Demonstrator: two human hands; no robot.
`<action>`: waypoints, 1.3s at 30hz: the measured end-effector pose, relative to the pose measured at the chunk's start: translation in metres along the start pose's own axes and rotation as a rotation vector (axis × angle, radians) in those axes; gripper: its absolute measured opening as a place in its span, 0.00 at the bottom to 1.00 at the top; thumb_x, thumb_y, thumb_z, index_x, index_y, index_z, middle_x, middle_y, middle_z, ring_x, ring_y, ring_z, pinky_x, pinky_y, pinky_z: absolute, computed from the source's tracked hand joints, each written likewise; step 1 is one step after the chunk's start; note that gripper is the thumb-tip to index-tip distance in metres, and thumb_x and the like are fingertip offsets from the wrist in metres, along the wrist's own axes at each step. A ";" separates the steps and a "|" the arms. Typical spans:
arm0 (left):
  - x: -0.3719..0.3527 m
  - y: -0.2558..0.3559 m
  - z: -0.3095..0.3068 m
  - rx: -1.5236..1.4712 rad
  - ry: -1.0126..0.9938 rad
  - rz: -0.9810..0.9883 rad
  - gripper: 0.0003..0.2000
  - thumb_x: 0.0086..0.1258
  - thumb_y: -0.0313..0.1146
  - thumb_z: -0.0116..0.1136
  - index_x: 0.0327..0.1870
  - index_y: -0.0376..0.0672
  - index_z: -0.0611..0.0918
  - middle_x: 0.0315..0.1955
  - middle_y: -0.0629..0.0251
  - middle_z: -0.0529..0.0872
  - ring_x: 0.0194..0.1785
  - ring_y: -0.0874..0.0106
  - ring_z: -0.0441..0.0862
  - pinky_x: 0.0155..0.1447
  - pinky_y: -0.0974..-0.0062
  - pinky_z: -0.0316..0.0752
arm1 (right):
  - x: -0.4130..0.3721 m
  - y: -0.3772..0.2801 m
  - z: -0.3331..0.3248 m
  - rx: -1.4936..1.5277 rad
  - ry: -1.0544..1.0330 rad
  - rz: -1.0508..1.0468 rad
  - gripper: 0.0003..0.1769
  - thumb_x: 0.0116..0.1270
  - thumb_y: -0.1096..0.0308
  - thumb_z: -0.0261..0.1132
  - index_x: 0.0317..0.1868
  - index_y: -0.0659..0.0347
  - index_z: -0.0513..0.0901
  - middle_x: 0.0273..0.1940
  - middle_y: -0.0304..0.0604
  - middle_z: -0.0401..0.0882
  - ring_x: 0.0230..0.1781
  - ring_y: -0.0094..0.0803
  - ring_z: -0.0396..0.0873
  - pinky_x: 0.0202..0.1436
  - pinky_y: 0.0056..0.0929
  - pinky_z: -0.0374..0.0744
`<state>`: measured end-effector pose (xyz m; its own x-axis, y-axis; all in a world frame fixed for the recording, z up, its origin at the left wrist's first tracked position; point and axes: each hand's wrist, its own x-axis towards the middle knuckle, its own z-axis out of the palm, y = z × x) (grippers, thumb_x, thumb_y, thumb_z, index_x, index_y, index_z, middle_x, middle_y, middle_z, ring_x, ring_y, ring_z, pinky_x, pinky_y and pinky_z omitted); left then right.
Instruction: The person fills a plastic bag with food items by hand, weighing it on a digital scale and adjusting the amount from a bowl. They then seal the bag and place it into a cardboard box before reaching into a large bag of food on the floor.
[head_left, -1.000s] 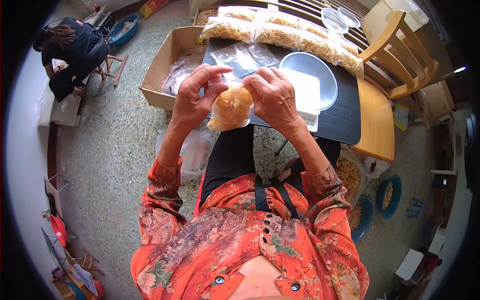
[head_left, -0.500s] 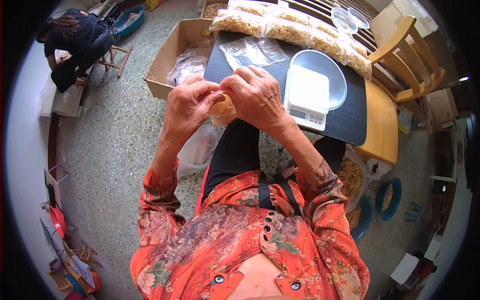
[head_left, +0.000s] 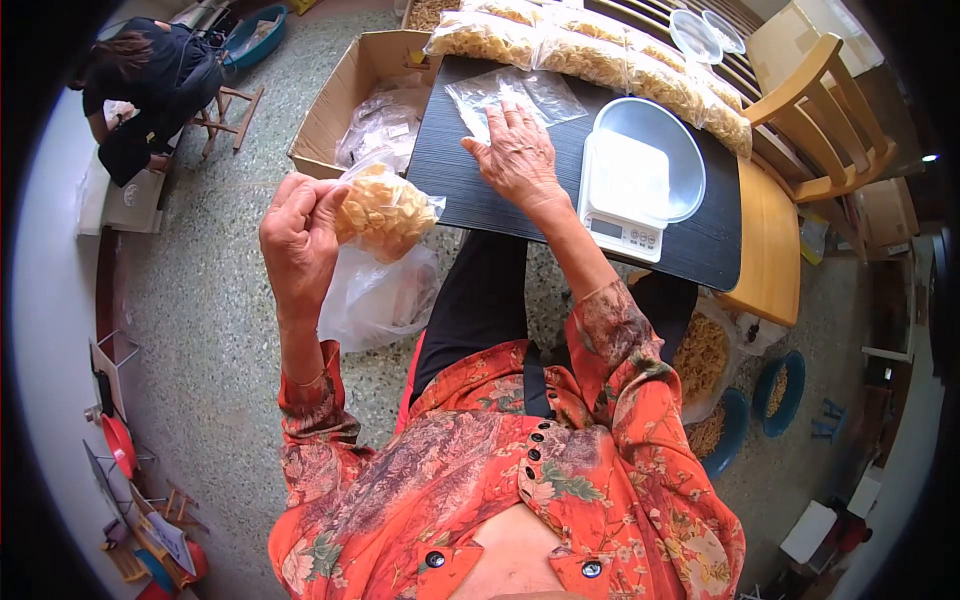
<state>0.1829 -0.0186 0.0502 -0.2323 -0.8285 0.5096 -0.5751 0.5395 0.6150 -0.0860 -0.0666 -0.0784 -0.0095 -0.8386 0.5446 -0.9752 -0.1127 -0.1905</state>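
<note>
Pinched by its top edge, a clear bag of yellowish, curly pieces [head_left: 384,212] hangs from my left hand [head_left: 302,235], left of the dark table [head_left: 460,185]. My right hand [head_left: 520,160] lies palm down with its fingers spread, fingertips on the flat, clear plastic bags [head_left: 555,97] at the table's back left. Right of that hand stands a white scale [head_left: 622,235] with a round, clear bowl [head_left: 685,175] on it.
Filled bags [head_left: 590,62] line the table's back edge. An open cardboard box [head_left: 318,135] holds clear packaging. A white plastic bag [head_left: 375,300] is below my left hand. A wooden chair [head_left: 830,110] stands right. Another person [head_left: 160,75] sits at the far left.
My hands have come apart. The left has moved left and down with the filled bag, now in fuller view. The right has let go of it and opened onto the flat bags.
</note>
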 end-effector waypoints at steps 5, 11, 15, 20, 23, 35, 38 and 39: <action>0.000 -0.012 -0.002 0.016 0.058 -0.007 0.03 0.70 0.22 0.66 0.39 0.32 0.85 0.33 0.62 0.83 0.37 0.70 0.81 0.44 0.74 0.76 | -0.010 -0.005 -0.009 -0.028 -0.150 0.021 0.27 0.68 0.51 0.68 0.59 0.63 0.81 0.58 0.53 0.79 0.63 0.48 0.75 0.62 0.45 0.74; 0.029 -0.031 0.007 0.044 0.166 0.038 0.05 0.71 0.28 0.66 0.40 0.35 0.87 0.31 0.66 0.82 0.35 0.74 0.78 0.41 0.75 0.73 | -0.032 -0.019 -0.024 0.000 -0.119 -0.071 0.10 0.64 0.67 0.70 0.42 0.60 0.81 0.41 0.46 0.76 0.45 0.44 0.78 0.48 0.42 0.79; 0.052 -0.061 0.029 -0.159 0.175 -0.082 0.08 0.73 0.32 0.67 0.39 0.35 0.88 0.30 0.68 0.84 0.30 0.80 0.75 0.36 0.78 0.72 | -0.055 -0.031 -0.034 0.085 -0.124 -0.101 0.09 0.63 0.70 0.70 0.42 0.59 0.80 0.39 0.44 0.75 0.42 0.42 0.79 0.43 0.40 0.81; 0.081 -0.079 0.051 -0.549 0.133 -0.459 0.08 0.73 0.35 0.68 0.38 0.40 0.89 0.26 0.72 0.85 0.18 0.86 0.71 0.20 0.85 0.64 | -0.064 -0.033 -0.044 0.178 -0.110 -0.069 0.10 0.62 0.69 0.71 0.43 0.57 0.81 0.38 0.44 0.76 0.41 0.42 0.80 0.42 0.40 0.81; 0.097 -0.105 0.052 -0.975 0.053 -0.563 0.10 0.71 0.34 0.69 0.39 0.34 0.85 0.30 0.66 0.88 0.25 0.80 0.83 0.22 0.83 0.77 | -0.064 -0.031 -0.049 0.193 -0.130 -0.082 0.11 0.62 0.69 0.72 0.43 0.56 0.82 0.38 0.43 0.76 0.41 0.42 0.80 0.42 0.40 0.81; 0.117 -0.057 0.090 -0.422 0.233 -0.210 0.09 0.74 0.33 0.66 0.43 0.36 0.89 0.34 0.67 0.89 0.28 0.83 0.82 0.23 0.84 0.76 | -0.033 -0.041 -0.083 0.480 0.027 0.050 0.23 0.63 0.67 0.74 0.57 0.65 0.82 0.49 0.49 0.83 0.46 0.42 0.84 0.50 0.38 0.83; 0.114 -0.042 0.112 0.174 0.408 0.333 0.04 0.68 0.29 0.67 0.39 0.40 0.89 0.33 0.58 0.81 0.32 0.62 0.83 0.35 0.67 0.81 | -0.005 -0.041 -0.070 1.141 -0.077 0.456 0.24 0.68 0.66 0.72 0.61 0.67 0.80 0.52 0.49 0.84 0.50 0.33 0.85 0.50 0.32 0.84; 0.105 -0.029 0.122 0.155 0.355 0.255 0.05 0.64 0.27 0.67 0.39 0.42 0.88 0.34 0.56 0.80 0.38 0.56 0.82 0.41 0.63 0.80 | 0.004 -0.036 -0.060 1.244 -0.081 0.463 0.30 0.73 0.57 0.70 0.67 0.66 0.75 0.57 0.49 0.82 0.54 0.31 0.83 0.50 0.30 0.84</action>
<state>0.0798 -0.1395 0.0124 -0.1142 -0.5551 0.8239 -0.6509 0.6683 0.3600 -0.0643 -0.0341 -0.0200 -0.2282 -0.9558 0.1855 -0.0343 -0.1825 -0.9826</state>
